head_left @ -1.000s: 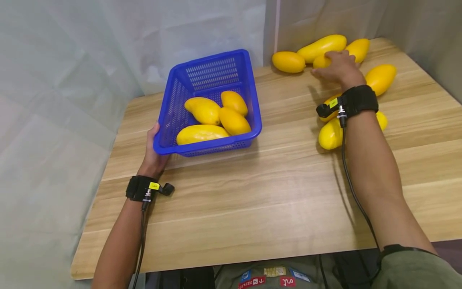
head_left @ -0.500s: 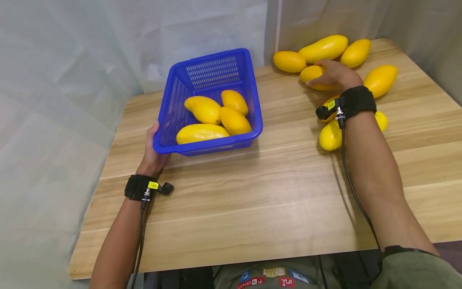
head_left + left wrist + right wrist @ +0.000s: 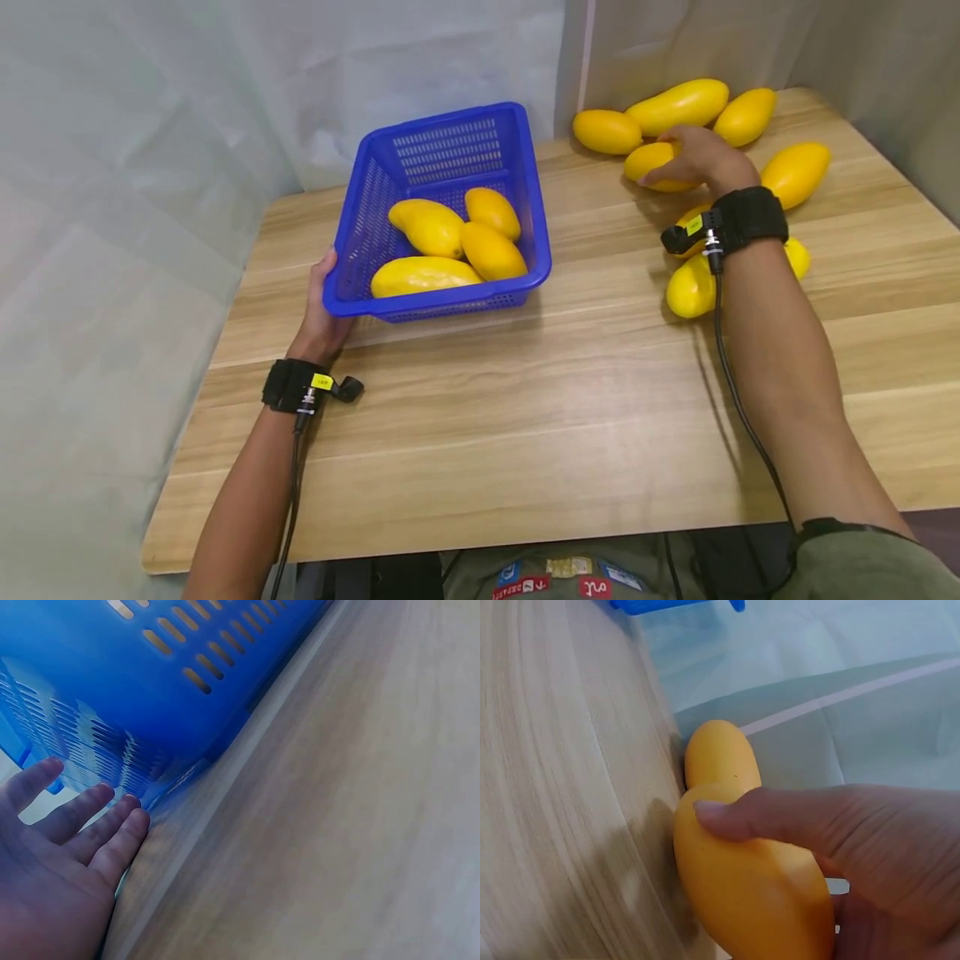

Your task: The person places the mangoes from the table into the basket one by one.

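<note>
The right hand (image 3: 697, 158) holds its grip clamped on a yellow mango (image 3: 651, 161) at the far right of the worktop (image 3: 570, 400), thumb curled over the fruit, whose long axis runs roughly left to right, pointing toward the blue basket (image 3: 525, 167). That basket lies well to the left of the held mango, four mangoes (image 3: 450, 242) already inside. The left hand (image 3: 321, 308) rests against the basket's near left corner, fingers straight and apart. The right wrist view shows the thumb (image 3: 780, 814) pressed across the mango and another mango (image 3: 718, 757) just behind; the left wrist view shows only fingers (image 3: 90, 817) touching the basket wall.
</note>
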